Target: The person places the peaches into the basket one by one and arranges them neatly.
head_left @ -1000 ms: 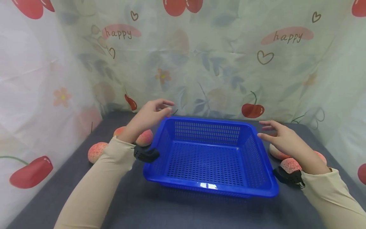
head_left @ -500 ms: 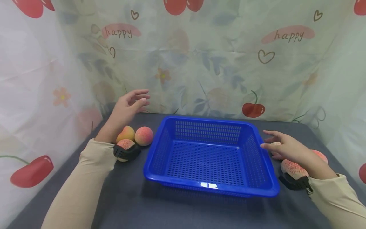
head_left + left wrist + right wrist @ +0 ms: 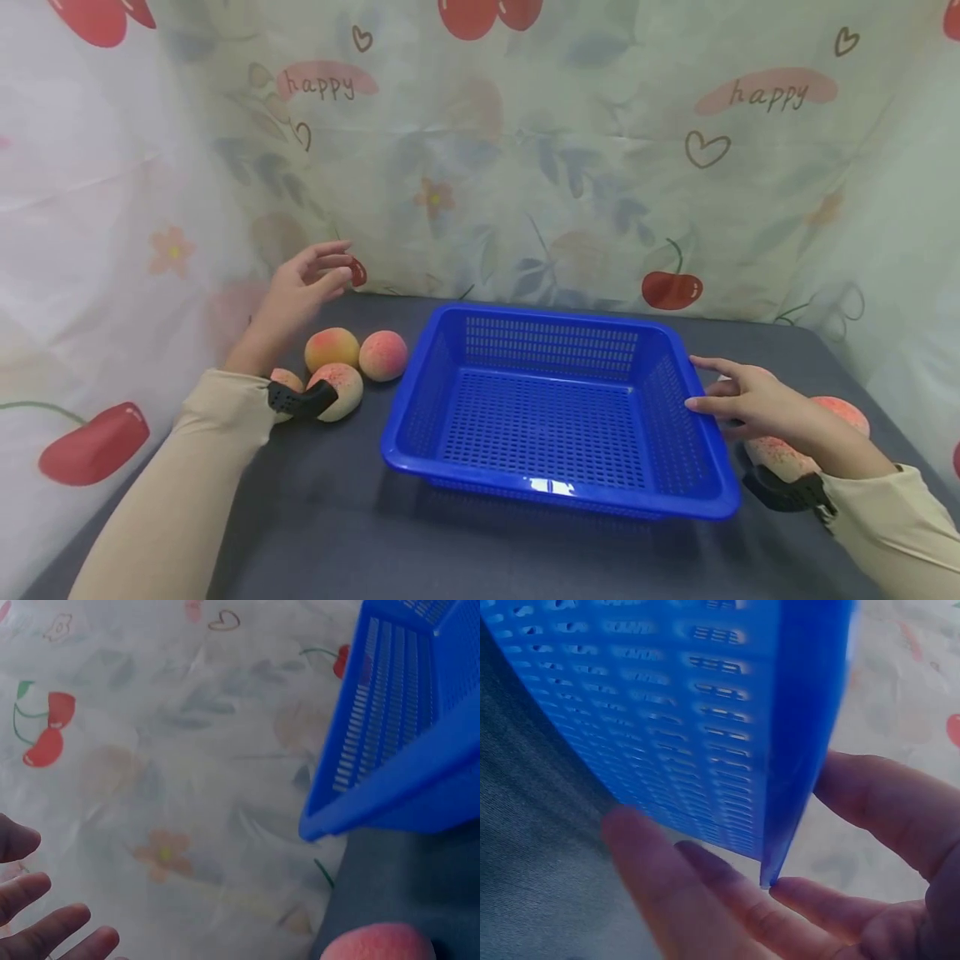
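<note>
A blue plastic basket [image 3: 547, 425] with slotted walls stands mid-table, and its inside shows bare mesh. My right hand [image 3: 757, 404] is at its right rim. In the right wrist view the thumb lies on one side of the rim [image 3: 802, 735] and the fingers reach round the other, lightly pinching it. My left hand [image 3: 288, 292] hovers with relaxed, spread fingers, holding nothing. Near it lie several peaches: a yellow-orange peach [image 3: 332, 348], a pink peach [image 3: 383, 356], a pale speckled peach [image 3: 341, 390], and one partly hidden by the wrist.
Beyond the right hand lie a pink peach [image 3: 843, 412] and a speckled peach [image 3: 780, 458], with another mostly hidden behind the fingers. The dark tabletop [image 3: 360, 533] is bounded behind and at the sides by a printed curtain [image 3: 510, 167]. Black straps circle both wrists.
My left hand has moved left, away from the basket's far left corner, uncovering the left peaches. The right hand has lowered slightly and come onto the right rim. The basket stays put.
</note>
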The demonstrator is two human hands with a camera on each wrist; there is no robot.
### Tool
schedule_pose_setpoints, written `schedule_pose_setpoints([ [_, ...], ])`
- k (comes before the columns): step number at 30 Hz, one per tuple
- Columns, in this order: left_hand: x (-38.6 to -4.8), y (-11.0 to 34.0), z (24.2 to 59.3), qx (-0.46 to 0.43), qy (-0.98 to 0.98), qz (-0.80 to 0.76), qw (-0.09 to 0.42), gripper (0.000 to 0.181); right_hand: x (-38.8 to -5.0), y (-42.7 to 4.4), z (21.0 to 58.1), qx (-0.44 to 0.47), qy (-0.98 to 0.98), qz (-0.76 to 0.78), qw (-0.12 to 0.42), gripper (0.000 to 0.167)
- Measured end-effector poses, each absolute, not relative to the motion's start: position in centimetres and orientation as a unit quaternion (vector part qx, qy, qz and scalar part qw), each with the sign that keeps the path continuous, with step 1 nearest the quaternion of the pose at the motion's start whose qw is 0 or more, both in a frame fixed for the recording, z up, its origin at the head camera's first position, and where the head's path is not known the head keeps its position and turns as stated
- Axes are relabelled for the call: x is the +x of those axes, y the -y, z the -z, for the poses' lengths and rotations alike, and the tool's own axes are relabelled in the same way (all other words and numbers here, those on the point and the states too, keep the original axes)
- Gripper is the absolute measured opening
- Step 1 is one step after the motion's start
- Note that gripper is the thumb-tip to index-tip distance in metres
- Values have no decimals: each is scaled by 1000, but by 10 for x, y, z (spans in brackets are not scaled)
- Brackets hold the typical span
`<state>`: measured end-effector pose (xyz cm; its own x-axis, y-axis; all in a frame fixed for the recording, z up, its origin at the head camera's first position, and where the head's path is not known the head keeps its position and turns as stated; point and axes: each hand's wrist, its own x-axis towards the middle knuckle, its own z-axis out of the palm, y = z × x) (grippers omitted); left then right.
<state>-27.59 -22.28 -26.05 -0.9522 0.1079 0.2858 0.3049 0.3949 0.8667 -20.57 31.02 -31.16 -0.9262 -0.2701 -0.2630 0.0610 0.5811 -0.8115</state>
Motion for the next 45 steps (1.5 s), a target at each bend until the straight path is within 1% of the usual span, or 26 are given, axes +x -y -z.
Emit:
schedule_pose_setpoints([
  [6,-285,237,267,-103,851,508,87,53,-206,-314,313,-56,-835,506,210,91],
  [13,-296,251,276,-78,879,467,63,63,-206,-318,315,-66,-809,540,224,90],
  [20,-306,262,290,-50,894,444,19,71,-207,-321,318,-75,-785,570,233,90],
  [27,-314,270,302,-25,926,375,-34,80,-207,-322,320,-83,-770,586,237,90],
  [36,-321,275,315,-37,913,394,-96,79,-207,-322,322,-76,-765,594,239,89],
  [45,-319,279,318,-43,899,408,-153,75,-206,-322,322,-87,-760,598,240,88],
])
